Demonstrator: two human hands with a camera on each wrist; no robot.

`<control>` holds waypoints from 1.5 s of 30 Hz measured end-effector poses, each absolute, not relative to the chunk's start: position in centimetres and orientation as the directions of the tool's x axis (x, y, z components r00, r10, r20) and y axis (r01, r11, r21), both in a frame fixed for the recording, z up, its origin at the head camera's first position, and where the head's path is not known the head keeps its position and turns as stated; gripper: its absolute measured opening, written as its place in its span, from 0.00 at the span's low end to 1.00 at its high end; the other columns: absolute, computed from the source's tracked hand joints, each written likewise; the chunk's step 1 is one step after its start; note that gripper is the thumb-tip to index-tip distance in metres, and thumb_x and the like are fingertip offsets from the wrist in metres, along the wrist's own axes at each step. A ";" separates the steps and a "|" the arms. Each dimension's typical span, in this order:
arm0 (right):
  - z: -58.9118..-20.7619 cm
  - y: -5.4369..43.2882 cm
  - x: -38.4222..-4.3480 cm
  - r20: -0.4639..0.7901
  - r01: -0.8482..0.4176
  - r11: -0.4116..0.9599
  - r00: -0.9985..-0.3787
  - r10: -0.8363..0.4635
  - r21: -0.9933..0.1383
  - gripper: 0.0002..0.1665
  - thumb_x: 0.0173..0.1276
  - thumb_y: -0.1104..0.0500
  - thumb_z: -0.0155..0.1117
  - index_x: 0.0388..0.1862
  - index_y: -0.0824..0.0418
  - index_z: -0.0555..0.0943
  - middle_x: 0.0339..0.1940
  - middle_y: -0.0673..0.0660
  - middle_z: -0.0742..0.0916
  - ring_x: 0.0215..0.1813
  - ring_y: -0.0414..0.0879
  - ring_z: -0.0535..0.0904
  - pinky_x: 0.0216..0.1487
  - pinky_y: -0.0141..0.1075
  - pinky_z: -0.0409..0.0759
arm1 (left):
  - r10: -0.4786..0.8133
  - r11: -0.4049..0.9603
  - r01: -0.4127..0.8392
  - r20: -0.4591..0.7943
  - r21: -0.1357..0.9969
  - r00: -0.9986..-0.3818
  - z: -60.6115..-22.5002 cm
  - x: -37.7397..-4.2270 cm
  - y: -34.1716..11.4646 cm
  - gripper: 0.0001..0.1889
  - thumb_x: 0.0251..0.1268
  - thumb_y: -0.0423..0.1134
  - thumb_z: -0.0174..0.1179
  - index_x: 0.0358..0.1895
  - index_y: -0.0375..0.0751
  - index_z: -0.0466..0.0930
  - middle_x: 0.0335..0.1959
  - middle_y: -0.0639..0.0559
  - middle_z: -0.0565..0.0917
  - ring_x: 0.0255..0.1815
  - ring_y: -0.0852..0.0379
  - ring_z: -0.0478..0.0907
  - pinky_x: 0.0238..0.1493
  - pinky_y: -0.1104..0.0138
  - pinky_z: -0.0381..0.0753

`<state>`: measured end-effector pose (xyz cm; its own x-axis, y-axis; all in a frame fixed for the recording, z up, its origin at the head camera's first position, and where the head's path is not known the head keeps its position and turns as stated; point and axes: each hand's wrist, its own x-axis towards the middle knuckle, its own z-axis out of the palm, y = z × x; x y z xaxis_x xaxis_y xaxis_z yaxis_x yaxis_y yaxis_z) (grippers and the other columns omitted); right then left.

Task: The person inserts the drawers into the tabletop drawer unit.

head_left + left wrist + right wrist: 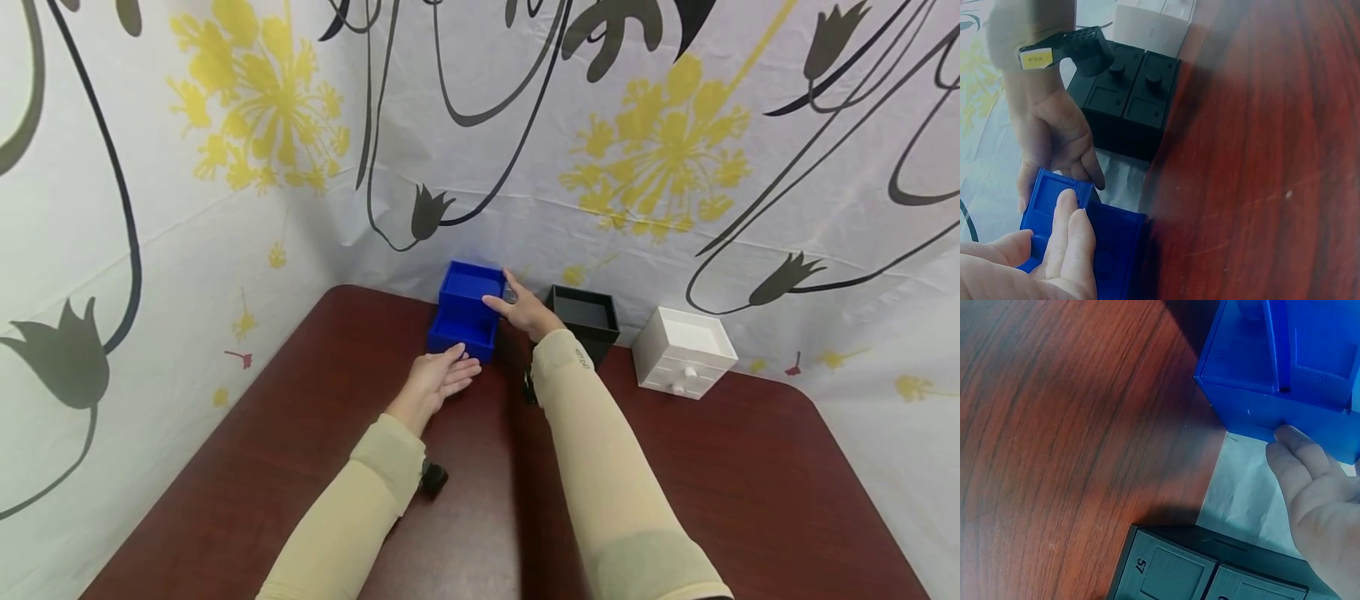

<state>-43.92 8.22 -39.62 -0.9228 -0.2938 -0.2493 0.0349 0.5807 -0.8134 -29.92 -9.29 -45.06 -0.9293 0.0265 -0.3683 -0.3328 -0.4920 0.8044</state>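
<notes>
A blue two-drawer box stands against the back wall, its lower drawer pulled out toward me. My left hand is right at the front of that drawer, thumb raised and fingers extended; in the left wrist view its fingers overlap the box. My right hand touches the box's right side, with thumb and fingers spread apart. From the right wrist, straight fingers of that hand show against the blue side wall.
To the right of the blue box stands a black drawer box, then a white one with round knobs. All are along the back edge of the dark red wooden table. Patterned cloth hangs behind and at the sides.
</notes>
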 end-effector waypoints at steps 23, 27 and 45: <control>-39.7 8.4 -44.0 -0.244 0.030 0.573 -0.922 -0.301 -0.819 0.55 0.70 0.33 0.63 0.83 0.28 0.39 0.86 0.54 0.47 0.84 0.58 0.43 0.78 0.54 0.55 | 0.005 -0.439 -0.324 -0.359 0.838 -0.933 -45.3 -30.0 -8.9 0.22 0.75 0.45 0.62 0.60 0.29 0.79 0.49 0.36 0.87 0.49 0.48 0.88 0.53 0.58 0.83; -39.7 8.4 -44.0 -0.246 0.031 0.575 -0.922 -0.300 -0.817 0.55 0.70 0.33 0.63 0.83 0.29 0.39 0.86 0.54 0.47 0.84 0.58 0.43 0.78 0.54 0.55 | 0.006 -0.436 -0.322 -0.355 0.840 -0.935 -45.4 -30.1 -8.9 0.22 0.75 0.45 0.61 0.60 0.28 0.78 0.49 0.36 0.87 0.48 0.48 0.88 0.53 0.58 0.83; -39.9 8.3 -44.1 -0.241 0.026 0.579 -0.924 -0.298 -0.815 0.55 0.69 0.32 0.62 0.83 0.28 0.38 0.86 0.54 0.46 0.84 0.58 0.42 0.78 0.55 0.54 | -0.021 -0.448 -0.307 -0.353 0.840 -0.935 -45.4 -30.3 -8.9 0.22 0.75 0.45 0.61 0.59 0.29 0.79 0.51 0.35 0.87 0.51 0.47 0.87 0.53 0.59 0.84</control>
<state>-44.13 8.29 -39.95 -0.9237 -0.2975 -0.2414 0.0262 0.5795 -0.8146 -30.30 -8.93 -45.38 -0.9353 -0.0207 -0.3532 -0.3072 -0.4479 0.8396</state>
